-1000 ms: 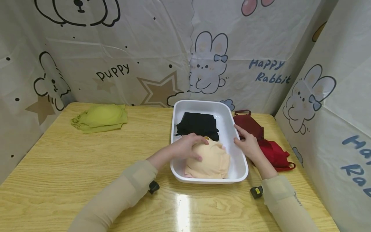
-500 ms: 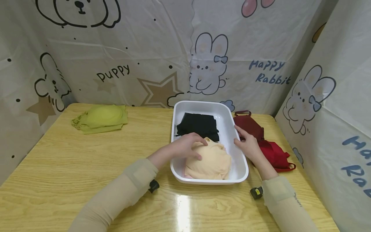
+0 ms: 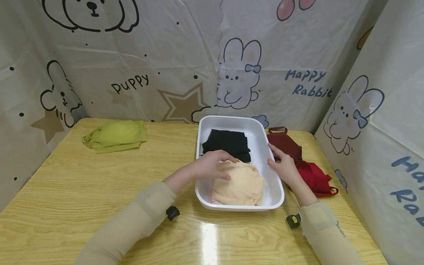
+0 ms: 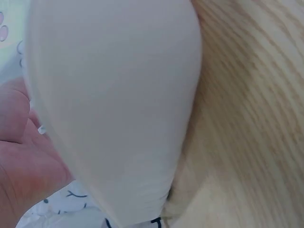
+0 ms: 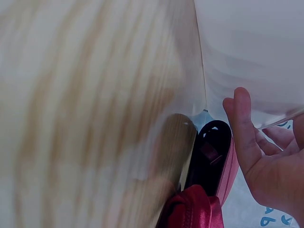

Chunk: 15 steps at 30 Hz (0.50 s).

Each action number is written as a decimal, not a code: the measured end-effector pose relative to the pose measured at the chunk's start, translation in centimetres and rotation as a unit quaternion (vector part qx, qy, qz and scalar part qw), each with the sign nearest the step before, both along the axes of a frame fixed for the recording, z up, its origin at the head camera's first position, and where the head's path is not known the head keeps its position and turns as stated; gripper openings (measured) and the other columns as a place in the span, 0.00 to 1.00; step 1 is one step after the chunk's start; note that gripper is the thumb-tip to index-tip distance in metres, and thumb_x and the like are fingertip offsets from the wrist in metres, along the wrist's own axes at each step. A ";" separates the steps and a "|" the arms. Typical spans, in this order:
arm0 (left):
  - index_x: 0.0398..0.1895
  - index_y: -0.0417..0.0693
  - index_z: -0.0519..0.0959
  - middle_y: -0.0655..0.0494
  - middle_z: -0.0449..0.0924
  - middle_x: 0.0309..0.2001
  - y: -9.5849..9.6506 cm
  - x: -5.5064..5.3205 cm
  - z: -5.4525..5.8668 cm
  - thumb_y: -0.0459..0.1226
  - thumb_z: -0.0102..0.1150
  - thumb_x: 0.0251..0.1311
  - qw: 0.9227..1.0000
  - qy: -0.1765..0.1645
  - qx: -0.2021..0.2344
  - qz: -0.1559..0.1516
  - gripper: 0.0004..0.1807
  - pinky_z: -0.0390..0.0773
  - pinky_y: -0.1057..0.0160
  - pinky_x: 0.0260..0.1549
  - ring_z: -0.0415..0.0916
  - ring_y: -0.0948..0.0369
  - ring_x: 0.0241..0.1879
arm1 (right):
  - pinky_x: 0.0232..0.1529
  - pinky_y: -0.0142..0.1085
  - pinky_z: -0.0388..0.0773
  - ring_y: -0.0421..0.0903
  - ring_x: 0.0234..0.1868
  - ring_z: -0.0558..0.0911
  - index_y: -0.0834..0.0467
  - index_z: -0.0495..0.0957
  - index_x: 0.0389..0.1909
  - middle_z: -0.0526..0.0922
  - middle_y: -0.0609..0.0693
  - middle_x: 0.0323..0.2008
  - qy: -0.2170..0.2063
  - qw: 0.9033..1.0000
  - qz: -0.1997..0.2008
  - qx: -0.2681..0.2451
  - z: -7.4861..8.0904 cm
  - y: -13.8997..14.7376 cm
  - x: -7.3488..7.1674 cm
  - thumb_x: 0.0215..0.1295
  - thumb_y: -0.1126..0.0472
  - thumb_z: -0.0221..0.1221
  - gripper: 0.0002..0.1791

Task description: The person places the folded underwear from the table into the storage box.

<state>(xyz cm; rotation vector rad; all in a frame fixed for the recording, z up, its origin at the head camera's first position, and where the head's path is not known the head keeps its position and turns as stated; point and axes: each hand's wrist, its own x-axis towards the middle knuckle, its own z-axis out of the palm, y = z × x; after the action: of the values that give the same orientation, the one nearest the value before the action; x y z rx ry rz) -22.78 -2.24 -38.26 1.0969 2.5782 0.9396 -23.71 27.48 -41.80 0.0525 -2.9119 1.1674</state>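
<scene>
Wooden tabletop (image 3: 139,165), printed backdrop (image 3: 185,66); left hand (image 3: 212,165) relaxed on cloth (image 3: 241,187); right hand (image 3: 284,164) grips tray (image 3: 238,207).

- White tub (image 3: 241,208): hard, smooth plastic with a glossy finish.
- Desk (image 3: 99,191): wood-grain surface, polished enough to throw back a bright streak of light.
- Peach bra (image 3: 239,186): soft, matt cloth, slightly wrinkled.
- Black garment (image 3: 226,142): flat matt cloth.
- Lime bra (image 3: 120,132): matt cloth, smooth on the cup, bunched at one end.
- Bright red bra (image 3: 313,178): satiny cloth.
- Printed backdrop (image 3: 185,48): thin, creased sheeting, faintly shiny.
- Sleeves (image 3: 126,221): matt cloth.
</scene>
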 end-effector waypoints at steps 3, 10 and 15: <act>0.56 0.52 0.76 0.56 0.75 0.57 -0.4 0.2 0.4 0.43 0.69 0.51 1.000 -0.008 0.022 0.000 0.27 0.71 0.57 0.56 0.73 0.55 0.55 | 0.42 0.40 0.79 0.53 0.41 0.77 0.53 0.58 0.71 0.76 0.63 0.53 -0.002 1.000 -0.002 -0.001 0.0 0.0 0.0 0.65 0.61 0.54 0.33; 0.58 0.52 0.75 0.54 0.74 0.57 -1.3 0.7 1.8 0.43 0.69 0.52 0.998 -0.003 0.065 -0.002 0.28 0.72 0.54 0.56 0.74 0.53 0.53 | 0.43 0.39 0.79 0.53 0.41 0.76 0.53 0.58 0.71 0.75 0.64 0.54 -0.008 1.000 -0.004 0.003 0.0 0.0 0.0 0.65 0.61 0.54 0.33; 0.59 0.52 0.74 0.57 0.73 0.59 -1.9 1.1 2.9 0.44 0.69 0.52 0.997 -0.003 0.070 0.012 0.30 0.71 0.57 0.58 0.72 0.57 0.55 | 0.41 0.36 0.78 0.52 0.39 0.76 0.53 0.57 0.71 0.76 0.64 0.53 -0.009 1.000 -0.004 0.003 0.0 0.0 0.0 0.65 0.61 0.54 0.33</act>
<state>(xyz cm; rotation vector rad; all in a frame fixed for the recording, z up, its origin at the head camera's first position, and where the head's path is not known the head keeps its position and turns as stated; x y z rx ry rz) -21.69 -4.11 -35.37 1.0987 2.5596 1.1414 -23.71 27.48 -41.78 0.0299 -2.9274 1.1642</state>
